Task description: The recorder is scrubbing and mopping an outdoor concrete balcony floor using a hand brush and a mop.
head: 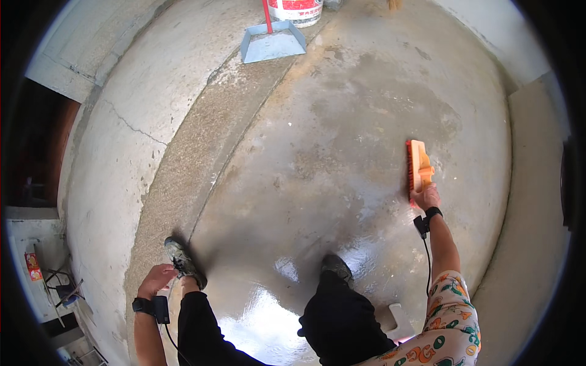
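Observation:
On the right, my right hand [426, 196] grips the near end of a broad scrub brush head [416, 164]. It has a pale block, an orange handle socket with no pole in it, and red bristles that face left, against the wet concrete floor [320, 151]. My left hand [160, 278] hangs beside my left shoe [179, 256], fingers loosely bent, with nothing seen in it. A black device is strapped to each wrist, with a cable running from it. My right shoe [337, 265] stands on the wet floor.
A grey dustpan [274, 45] with a red handle stands by a white bucket [300, 13] at the top. Bristles of a broom [394, 4] show at the top edge. Walls border the right side; a white plastic object [400, 320] lies behind my right leg. Folding metal furniture [68, 293] is at lower left.

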The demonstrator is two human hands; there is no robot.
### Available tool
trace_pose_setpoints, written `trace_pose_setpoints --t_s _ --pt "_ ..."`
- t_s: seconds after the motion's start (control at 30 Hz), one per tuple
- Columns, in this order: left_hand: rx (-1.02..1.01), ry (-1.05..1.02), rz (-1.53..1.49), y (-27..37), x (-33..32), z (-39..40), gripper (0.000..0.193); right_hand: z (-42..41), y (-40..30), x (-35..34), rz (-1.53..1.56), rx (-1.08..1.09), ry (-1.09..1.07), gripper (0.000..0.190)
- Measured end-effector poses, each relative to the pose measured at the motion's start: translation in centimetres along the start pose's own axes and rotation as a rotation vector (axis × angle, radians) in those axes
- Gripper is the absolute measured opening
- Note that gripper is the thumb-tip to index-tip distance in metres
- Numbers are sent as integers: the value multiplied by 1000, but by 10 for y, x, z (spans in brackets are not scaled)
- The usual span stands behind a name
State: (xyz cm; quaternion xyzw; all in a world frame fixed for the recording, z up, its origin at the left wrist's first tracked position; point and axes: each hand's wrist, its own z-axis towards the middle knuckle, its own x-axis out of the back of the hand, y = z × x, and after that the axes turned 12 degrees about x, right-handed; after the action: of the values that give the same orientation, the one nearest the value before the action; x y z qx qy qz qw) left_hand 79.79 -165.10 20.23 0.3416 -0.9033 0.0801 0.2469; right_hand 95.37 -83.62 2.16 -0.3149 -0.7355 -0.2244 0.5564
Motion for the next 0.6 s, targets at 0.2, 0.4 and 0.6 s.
trace_pose_setpoints --t_s 0.2,0.4,0.6 --pt "21 -125 791 -108 -76 132 78 97 -179 -15 210 -2 1 90" --pt "27 119 1030 -96 -95 102 78 80 -392 16 222 401 -81 78" --pt "264 252 818 -98 -88 90 90 -29 -478 -28 96 848 -230 72"
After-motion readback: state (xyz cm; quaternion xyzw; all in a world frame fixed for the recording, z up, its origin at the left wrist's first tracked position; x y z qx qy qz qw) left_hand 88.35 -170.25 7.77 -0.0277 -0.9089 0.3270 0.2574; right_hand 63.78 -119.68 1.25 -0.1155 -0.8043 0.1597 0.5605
